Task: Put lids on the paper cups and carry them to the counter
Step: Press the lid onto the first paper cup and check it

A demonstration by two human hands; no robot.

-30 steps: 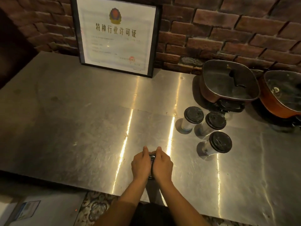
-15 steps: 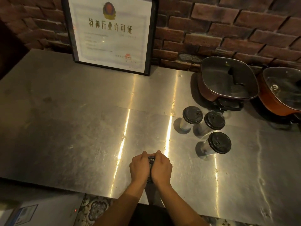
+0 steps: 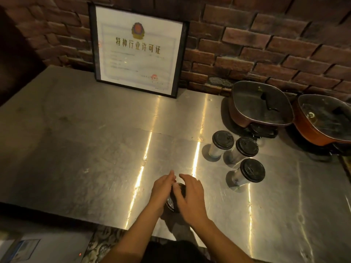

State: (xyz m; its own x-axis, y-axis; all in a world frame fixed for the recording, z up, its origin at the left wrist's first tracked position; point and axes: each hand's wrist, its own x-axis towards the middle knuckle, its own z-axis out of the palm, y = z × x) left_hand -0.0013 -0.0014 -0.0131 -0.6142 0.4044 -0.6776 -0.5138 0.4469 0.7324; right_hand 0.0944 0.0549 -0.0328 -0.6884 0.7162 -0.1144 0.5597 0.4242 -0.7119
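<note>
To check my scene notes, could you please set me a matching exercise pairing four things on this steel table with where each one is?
Things
1. framed certificate
2. three lidded cups
3. square pot nearest the cups
4. fourth cup

Places
A. between the left hand and right hand
B. leaning on the brick wall
C. clustered right of the hands
D. back right, behind the cluster

Pairs: 1-B, 2-C, 3-D, 4-A
</note>
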